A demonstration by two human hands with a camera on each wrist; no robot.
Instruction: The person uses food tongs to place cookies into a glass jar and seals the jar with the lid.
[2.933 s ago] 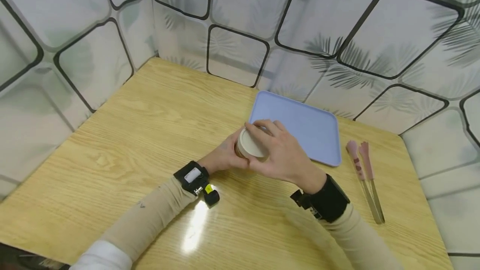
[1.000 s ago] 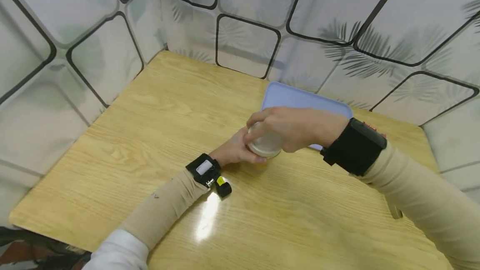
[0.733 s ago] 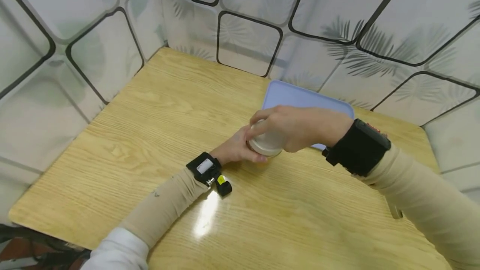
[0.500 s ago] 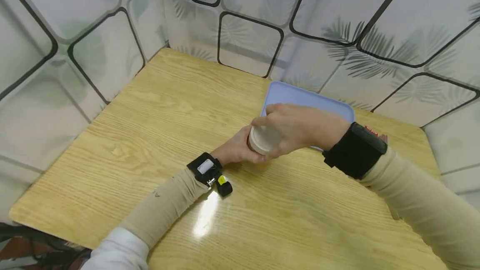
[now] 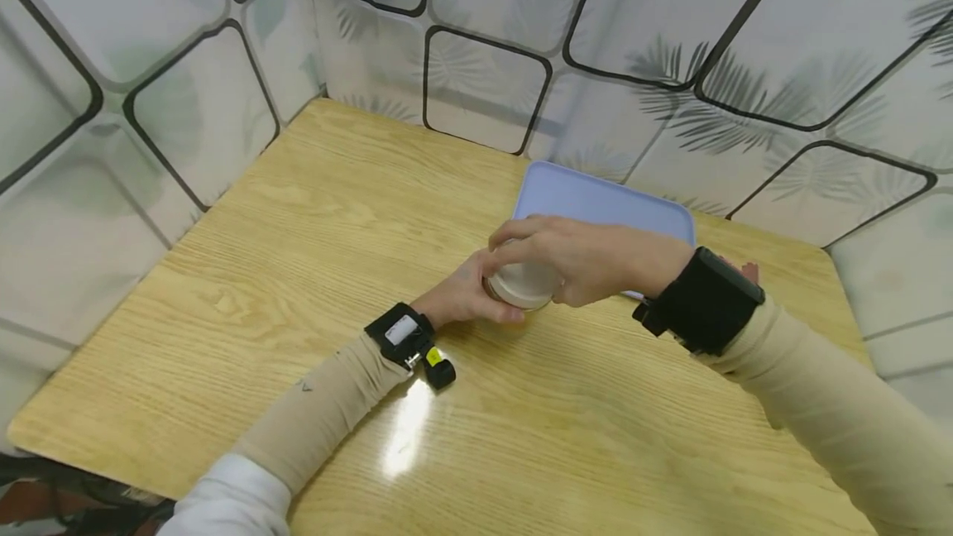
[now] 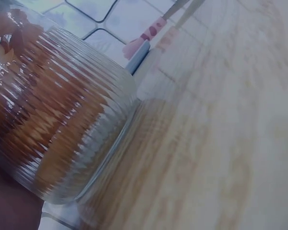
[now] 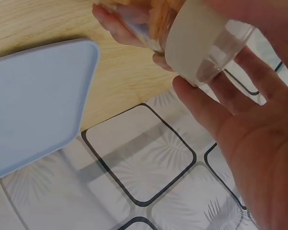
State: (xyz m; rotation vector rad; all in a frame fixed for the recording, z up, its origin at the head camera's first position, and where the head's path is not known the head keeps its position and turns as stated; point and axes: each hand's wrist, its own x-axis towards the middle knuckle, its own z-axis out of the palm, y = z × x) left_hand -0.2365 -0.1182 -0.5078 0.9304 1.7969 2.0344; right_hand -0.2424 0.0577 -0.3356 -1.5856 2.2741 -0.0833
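Observation:
A clear ribbed glass jar (image 6: 62, 110) holds orange-brown chunks, seen close up in the left wrist view. Its base is at the wooden table's surface; whether it touches I cannot tell. My left hand (image 5: 467, 298) grips the jar's body from the left, its thumb along the near side. From above and the right, my right hand (image 5: 596, 259) holds the round pale lid (image 5: 527, 286), fingers curled over its far edge. The right wrist view shows the lid's beige rim and clear top among the fingers. In the head view the hands hide most of the jar body.
A light blue tray (image 5: 603, 198) lies behind the right hand, near the patterned wall curtain. To the right, tongs with pink ends (image 5: 750, 273) are mostly hidden by the right forearm. The table's (image 5: 313, 230) left side edge runs along the curtain.
Since the oldest frame, my right hand has swung round to reach across the lid from the right. Lately its fingers have shifted and regripped the lid. The left hand keeps its hold.

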